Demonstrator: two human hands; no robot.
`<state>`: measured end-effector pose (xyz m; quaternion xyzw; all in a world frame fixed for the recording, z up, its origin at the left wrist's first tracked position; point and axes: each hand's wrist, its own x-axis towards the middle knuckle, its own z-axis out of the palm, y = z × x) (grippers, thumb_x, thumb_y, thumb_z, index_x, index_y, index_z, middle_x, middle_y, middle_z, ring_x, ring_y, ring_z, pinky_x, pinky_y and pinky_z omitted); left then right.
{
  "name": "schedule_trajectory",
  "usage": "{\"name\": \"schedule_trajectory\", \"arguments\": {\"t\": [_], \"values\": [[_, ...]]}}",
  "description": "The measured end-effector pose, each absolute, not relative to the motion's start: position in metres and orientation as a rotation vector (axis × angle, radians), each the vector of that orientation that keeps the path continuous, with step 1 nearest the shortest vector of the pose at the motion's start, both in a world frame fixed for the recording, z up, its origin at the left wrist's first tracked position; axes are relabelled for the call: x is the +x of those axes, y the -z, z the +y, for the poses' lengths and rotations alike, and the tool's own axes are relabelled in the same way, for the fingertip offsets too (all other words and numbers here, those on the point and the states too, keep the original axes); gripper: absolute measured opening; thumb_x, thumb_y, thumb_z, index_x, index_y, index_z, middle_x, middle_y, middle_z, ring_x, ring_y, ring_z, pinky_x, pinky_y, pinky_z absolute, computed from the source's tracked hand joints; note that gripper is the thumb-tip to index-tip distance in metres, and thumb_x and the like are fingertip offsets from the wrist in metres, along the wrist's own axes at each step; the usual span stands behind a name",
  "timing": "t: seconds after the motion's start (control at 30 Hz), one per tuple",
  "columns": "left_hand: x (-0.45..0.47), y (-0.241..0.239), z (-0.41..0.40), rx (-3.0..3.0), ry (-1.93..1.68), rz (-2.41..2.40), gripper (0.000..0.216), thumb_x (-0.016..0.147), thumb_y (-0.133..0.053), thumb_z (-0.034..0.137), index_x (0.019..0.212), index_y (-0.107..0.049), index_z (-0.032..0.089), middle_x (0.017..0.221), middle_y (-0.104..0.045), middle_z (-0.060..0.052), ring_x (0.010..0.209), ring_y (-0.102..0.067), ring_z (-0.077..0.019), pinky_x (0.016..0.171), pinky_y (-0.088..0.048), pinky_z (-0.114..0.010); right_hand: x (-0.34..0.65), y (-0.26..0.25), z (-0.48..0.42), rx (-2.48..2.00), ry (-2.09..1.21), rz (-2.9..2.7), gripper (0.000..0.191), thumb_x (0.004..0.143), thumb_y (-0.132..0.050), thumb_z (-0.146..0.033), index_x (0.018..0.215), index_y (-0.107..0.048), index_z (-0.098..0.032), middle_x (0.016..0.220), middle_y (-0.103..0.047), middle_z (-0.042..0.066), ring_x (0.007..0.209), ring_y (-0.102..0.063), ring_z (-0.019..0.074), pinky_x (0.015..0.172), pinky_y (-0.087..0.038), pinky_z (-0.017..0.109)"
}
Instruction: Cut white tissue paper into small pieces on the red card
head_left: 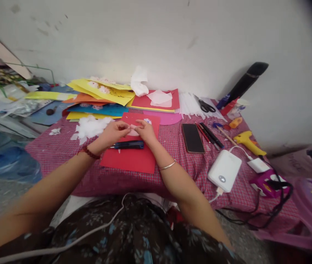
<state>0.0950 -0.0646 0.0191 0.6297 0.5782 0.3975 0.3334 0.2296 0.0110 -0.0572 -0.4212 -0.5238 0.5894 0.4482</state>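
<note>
My left hand [115, 132] and my right hand [145, 132] meet over a red sheet of paper [134, 161] on the table. Between their pinched fingertips is a small piece of thin white paper [133, 129]. Just below the fingers, a dark blue pen-like tool [128, 144], perhaps a utility knife, lies across the red sheet. A small white flower shape with bluish marks [147, 121] shows beyond my right fingers. Beside my left hand sits a heap of white paper pieces [91, 126].
Behind are stacked yellow card sheets [103, 91] and a crumpled tissue [139, 81]. To the right lie a phone [193, 138], pens [211, 135], black scissors [205, 105], a yellow glue gun [249, 143] and a white power bank [224, 170] with cables.
</note>
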Motion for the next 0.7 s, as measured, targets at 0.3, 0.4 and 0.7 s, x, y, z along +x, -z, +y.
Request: {"name": "schedule_trajectory", "arguments": {"t": [0.3,0.4,0.7], "values": [[0.067,-0.038,-0.057,1.475,-1.143,1.200,0.035,0.066,-0.076,0.027,0.096,-0.064,0.014,0.067,-0.063,0.003,0.058,-0.059,-0.0111,0.059,-0.049,-0.025,0.230,0.028,-0.006,-0.962,-1.389,-1.159,0.021,0.069,-0.070,-0.029,0.088,-0.068,-0.019,0.078,-0.073,0.001,0.073,-0.067,0.0166,0.073,-0.053,0.030],[0.055,-0.045,-0.050,1.575,-1.154,1.137,0.034,0.072,-0.073,0.026,0.103,-0.064,0.015,0.073,-0.069,0.000,0.066,-0.063,-0.0137,0.063,-0.049,-0.026,0.222,0.013,-0.009,-0.961,-1.348,-1.126,0.022,0.067,-0.072,-0.033,0.084,-0.069,-0.019,0.076,-0.074,0.001,0.068,-0.066,0.0159,0.068,-0.052,0.029],[0.025,-0.033,-0.019,1.635,-1.156,1.189,0.043,0.079,-0.066,0.024,0.121,-0.062,0.015,0.080,-0.068,-0.001,0.073,-0.063,-0.0148,0.069,-0.048,-0.027,0.191,0.003,-0.006,-1.000,-1.307,-1.130,0.022,0.067,-0.071,-0.034,0.084,-0.071,-0.021,0.082,-0.075,0.003,0.071,-0.066,0.0172,0.063,-0.051,0.028]]}}
